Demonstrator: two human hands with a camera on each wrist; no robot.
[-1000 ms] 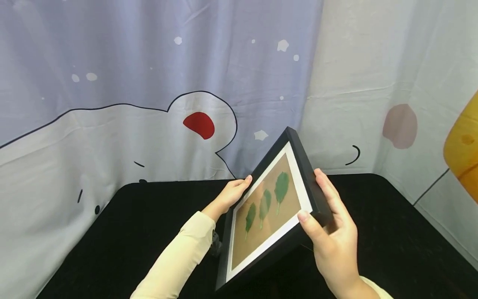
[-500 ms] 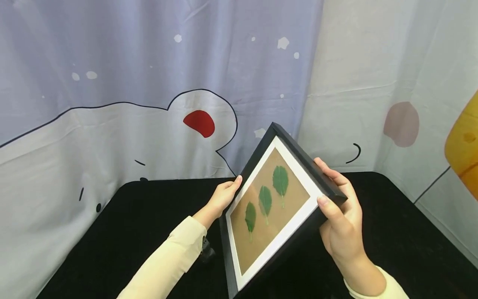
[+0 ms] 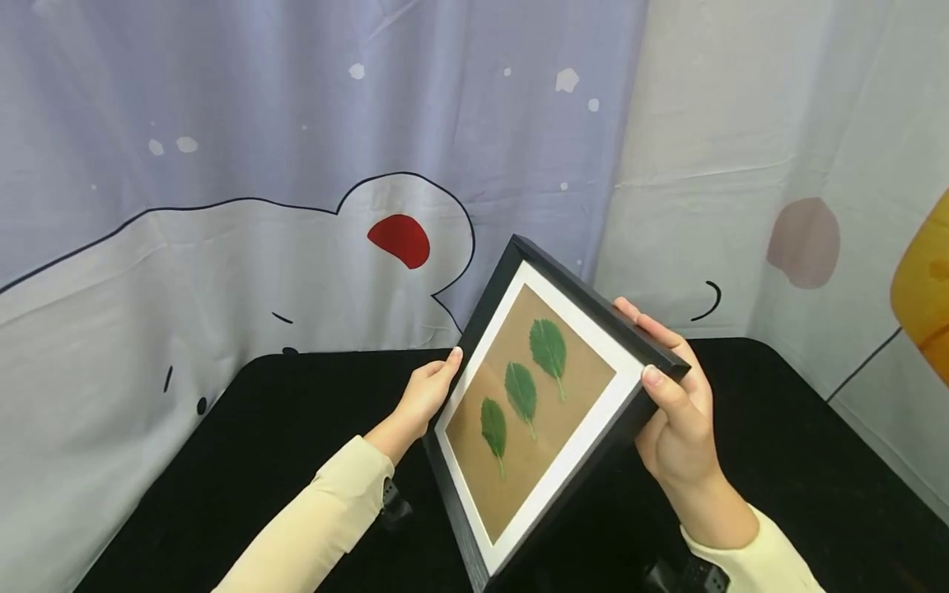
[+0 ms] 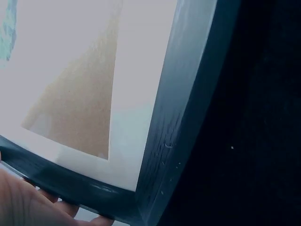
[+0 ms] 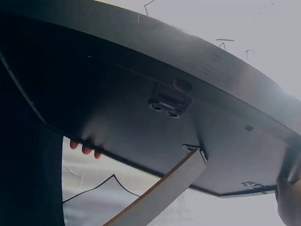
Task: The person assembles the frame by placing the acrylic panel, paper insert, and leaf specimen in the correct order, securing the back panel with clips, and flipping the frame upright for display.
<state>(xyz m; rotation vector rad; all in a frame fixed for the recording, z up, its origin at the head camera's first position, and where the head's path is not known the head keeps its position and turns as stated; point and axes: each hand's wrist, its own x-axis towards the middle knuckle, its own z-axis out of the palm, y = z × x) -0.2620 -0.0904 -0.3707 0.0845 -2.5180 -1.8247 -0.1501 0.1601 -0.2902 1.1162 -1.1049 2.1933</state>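
A black picture frame (image 3: 544, 428) with a white mat and several green leaves on brown backing is held up, tilted, in both hands. My left hand (image 3: 421, 399) grips its left edge, thumb on the front rim. Near the right corner, my right hand (image 3: 682, 432) holds it with the thumb in front and fingers along the outer side. From the right wrist, the dark back panel (image 5: 127, 132) shows, with a stand leg (image 5: 164, 193) sticking out and a metal hanger (image 5: 170, 101). Left fingertips (image 5: 86, 149) curl around the far edge there.
A black-covered table (image 3: 296, 461) lies beneath the frame. Behind it hangs a patterned curtain (image 3: 245, 280) in lilac and white, which continues along the right side. Dark wrist devices sit below both cuffs.
The frame has turned to face the head camera more, and its top corner has shifted left. My left hand moved left and slightly up; the right hand moved up. Both keep their grip.
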